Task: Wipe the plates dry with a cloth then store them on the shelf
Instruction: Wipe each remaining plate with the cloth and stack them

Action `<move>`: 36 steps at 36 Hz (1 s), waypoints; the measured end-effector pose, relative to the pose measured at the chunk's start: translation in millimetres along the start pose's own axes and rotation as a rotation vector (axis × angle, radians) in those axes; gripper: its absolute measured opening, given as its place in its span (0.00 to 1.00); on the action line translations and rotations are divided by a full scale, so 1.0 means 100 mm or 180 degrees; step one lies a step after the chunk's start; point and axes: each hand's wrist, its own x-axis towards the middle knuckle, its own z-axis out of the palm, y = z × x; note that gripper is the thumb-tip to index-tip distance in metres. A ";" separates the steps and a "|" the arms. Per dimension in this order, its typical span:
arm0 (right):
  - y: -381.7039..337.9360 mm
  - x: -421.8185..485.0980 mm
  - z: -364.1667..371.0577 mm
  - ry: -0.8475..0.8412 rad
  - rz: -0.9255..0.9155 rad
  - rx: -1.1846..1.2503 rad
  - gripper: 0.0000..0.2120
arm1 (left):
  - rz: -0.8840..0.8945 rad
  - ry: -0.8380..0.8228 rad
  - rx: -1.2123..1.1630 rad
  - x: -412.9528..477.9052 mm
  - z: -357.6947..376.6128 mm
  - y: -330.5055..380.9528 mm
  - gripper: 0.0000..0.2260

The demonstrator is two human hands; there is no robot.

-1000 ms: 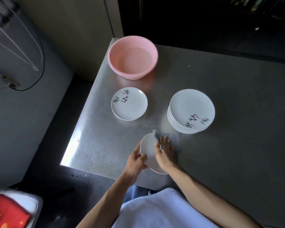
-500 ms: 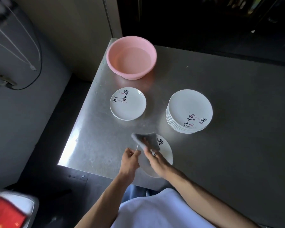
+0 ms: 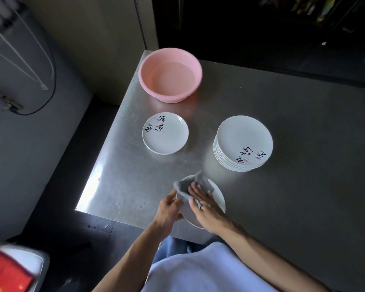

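While gripping the left rim of a white plate with the left hand, thumb on top, pressed a grey cloth flat onto the plate's face with the right hand, fingers straight and spread. Had that plate by the near edge of the steel table; could not tell whether lifted or resting. Farther back, had a single lettered plate lying alone, near a pink basin at the far left corner. Had a stack of plates standing to the right, well apart.

Brush-script characters on single plate, stack top plate; illegible.
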 end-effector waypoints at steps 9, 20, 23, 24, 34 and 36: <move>-0.21 0.06 -0.10 -0.0001 0.0006 0.1089 0.25 | -0.0135 0.0608 -0.0075 0.12 0.04 0.13 0.08; -0.12 0.10 -0.04 -0.0030 0.0630 0.0377 0.26 | -0.0052 -0.0229 0.0212 0.03 0.00 0.07 0.18; -0.14 0.05 0.01 -0.0178 -0.0052 0.0849 0.23 | -0.0102 -0.0240 0.0249 0.02 -0.01 0.08 0.11; -0.12 0.05 0.00 -0.0216 -0.0027 0.0836 0.23 | -0.0121 -0.0186 0.0224 0.03 -0.02 0.09 0.11; -0.34 0.14 -0.20 -0.0039 0.0271 0.1390 0.25 | -0.0241 0.0772 -0.0033 0.11 0.03 0.17 0.08; -0.40 0.10 -0.20 -0.0276 -0.0125 0.1490 0.23 | -0.0191 0.0652 0.0149 0.07 0.04 0.19 0.11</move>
